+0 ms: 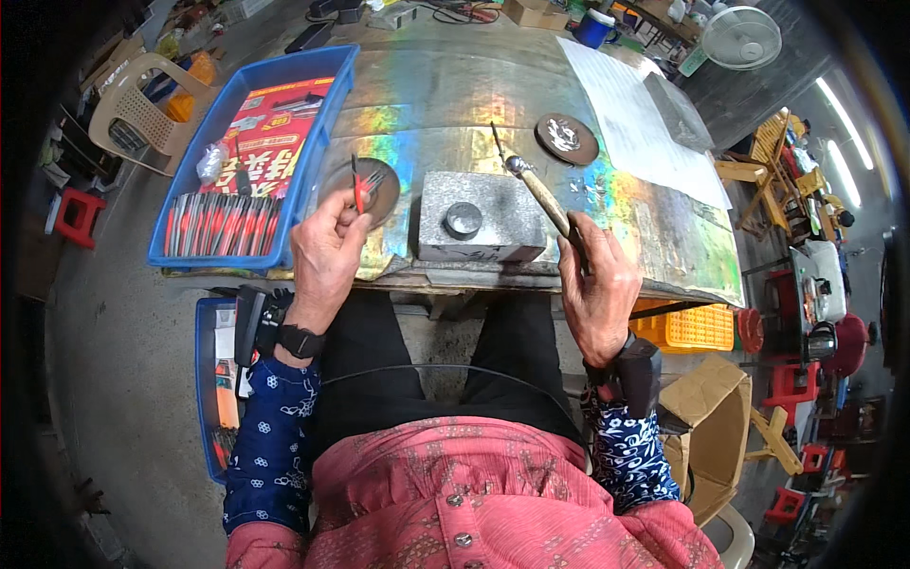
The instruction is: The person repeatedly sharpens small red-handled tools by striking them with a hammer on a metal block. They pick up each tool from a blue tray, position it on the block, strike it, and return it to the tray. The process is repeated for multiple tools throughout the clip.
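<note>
My left hand (pixel 330 245) pinches a slim piece with a red part and a dark tip (pixel 357 185). It is held above the near edge of a round brown dish (pixel 379 201) with thin metal pieces in it. In my right hand (pixel 599 284) is a wooden-handled tool (pixel 542 197), gripped by its handle. That tool has a shiny metal knob and a thin dark spike pointing away from me. Between both hands sits a grey metal block (pixel 512 213) with a short dark round cylinder (pixel 463 219) on top.
At the left lies a blue tray (pixel 320 128) holding a row of red-and-grey strips (pixel 223 226) and a red printed sheet. Farther right are another round dish (pixel 545 142) with silvery bits and a white sheet (pixel 621 109). A cardboard box (pixel 716 431) stands beside my right arm.
</note>
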### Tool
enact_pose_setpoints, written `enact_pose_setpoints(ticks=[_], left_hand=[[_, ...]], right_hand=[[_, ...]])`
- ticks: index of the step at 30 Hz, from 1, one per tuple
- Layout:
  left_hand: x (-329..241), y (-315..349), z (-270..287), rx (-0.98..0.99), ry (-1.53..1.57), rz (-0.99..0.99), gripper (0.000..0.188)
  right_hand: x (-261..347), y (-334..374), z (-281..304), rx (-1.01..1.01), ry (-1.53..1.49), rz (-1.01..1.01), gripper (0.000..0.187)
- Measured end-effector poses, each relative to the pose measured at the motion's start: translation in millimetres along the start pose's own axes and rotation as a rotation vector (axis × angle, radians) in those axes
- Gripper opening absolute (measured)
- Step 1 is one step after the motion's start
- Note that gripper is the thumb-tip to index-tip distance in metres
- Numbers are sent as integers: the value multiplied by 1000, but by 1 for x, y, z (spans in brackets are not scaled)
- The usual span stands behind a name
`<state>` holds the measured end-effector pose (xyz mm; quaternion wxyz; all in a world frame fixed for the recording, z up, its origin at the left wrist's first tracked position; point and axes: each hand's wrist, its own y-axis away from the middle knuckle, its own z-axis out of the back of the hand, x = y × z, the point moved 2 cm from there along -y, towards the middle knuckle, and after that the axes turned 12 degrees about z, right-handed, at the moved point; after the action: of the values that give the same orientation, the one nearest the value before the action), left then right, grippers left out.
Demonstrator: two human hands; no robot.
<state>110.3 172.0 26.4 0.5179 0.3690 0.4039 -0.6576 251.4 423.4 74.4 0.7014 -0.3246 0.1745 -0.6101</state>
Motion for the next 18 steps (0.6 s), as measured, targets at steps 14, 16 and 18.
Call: enact_pose_setpoints(ticks=[14,16,18], left_hand=[[25,-13,-1,-84,-727,-310,11],[24,-15,-5,-109,-807,-390,3],[25,-17,-8,-109,-852,-391,3]], right_hand=[[1,31,-49,142,4,-146,52],[1,31,-52,164,-15,-160,50],[1,31,-53,171,-13,-155,49]])
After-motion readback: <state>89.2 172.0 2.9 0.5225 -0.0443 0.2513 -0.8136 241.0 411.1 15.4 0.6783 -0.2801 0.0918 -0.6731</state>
